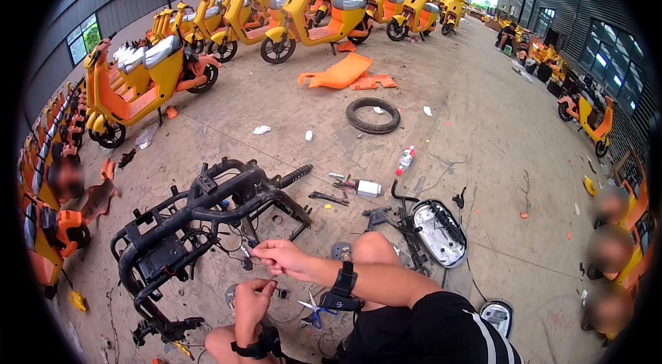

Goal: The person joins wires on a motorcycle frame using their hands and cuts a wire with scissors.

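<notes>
A black metal scooter frame (200, 209) with thin cables lies on the floor before me at the left. My right hand (283, 259) is closed in a pinch at a small silvery part on a cable (244, 251) beside the frame. My left hand (252, 309) is lower, its fingers pinched near a small black piece (281, 293); what exactly it grips is too small to make out. Blue-handled scissors (316, 316) lie just right of my left hand.
Yellow scooters (303, 19) line the back and sides. An orange panel (334, 74), a tyre (372, 128), a bottle (405, 160), a silver box (367, 187) and a seat shell (438, 233) lie on the floor. A person (507, 36) is at the far right.
</notes>
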{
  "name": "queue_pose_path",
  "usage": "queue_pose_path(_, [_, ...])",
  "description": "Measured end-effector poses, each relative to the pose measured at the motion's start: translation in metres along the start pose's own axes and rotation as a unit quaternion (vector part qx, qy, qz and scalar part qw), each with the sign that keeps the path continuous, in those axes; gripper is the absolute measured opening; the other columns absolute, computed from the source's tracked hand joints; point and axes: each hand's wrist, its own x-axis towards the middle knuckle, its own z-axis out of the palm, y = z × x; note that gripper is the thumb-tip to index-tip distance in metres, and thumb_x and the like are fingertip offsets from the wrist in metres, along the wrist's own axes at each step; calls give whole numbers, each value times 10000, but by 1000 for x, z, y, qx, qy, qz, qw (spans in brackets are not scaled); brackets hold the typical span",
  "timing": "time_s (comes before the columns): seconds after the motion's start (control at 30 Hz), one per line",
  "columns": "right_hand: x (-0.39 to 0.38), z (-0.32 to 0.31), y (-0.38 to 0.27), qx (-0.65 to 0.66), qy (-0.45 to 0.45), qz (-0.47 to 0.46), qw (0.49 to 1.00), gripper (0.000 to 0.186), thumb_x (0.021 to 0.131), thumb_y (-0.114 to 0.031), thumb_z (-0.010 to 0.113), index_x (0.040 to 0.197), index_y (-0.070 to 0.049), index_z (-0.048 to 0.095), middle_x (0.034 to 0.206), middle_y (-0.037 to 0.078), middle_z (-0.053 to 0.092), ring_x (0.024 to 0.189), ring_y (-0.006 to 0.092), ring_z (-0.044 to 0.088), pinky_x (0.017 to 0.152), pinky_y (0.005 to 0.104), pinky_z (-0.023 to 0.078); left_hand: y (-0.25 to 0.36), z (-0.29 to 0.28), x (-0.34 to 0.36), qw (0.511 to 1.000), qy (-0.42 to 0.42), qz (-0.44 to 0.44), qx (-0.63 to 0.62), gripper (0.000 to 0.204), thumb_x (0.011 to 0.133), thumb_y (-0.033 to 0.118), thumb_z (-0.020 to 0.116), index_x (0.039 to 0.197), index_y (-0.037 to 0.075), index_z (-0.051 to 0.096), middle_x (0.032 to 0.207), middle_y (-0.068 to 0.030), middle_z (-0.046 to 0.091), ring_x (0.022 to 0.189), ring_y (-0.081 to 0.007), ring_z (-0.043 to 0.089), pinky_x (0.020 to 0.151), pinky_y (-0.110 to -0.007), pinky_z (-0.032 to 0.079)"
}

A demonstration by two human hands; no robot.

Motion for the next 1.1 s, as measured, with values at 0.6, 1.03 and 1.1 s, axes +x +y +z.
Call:
queue_pose_path(0.6, [6, -11, -6, 110, 33, 6, 993, 81, 964, -165, 551, 940, -87, 550, 606, -72, 359, 467, 42, 286, 435, 220, 240, 5, -1, -1, 994, 3, 42, -104, 151, 819, 108, 701, 848, -40, 712, 721, -110, 687, 627, -151, 627, 597, -272, 480])
queue_pose_path(1.03, [16, -18, -28, 77, 81, -91, 990, 116, 937, -160, 606, 932, -66, 538, 583, -63, 356, 453, 51, 283, 427, 220, 247, -4, 5, -1, 987, 51, 71, -138, 149, 821, 88, 697, 904, -36, 699, 789, -85, 687, 672, -140, 627, 602, -255, 492])
queue_pose_path(1.1, [11, -13, -18, 20, 58, -64, 996, 117, 942, -159, 600, 957, -49, 561, 617, -51, 405, 462, 52, 321, 422, 218, 271, 2, 8, 1, 973, 148, 121, -127, 211, 847, 104, 680, 1008, -32, 668, 845, -86, 694, 713, -136, 635, 634, -254, 495])
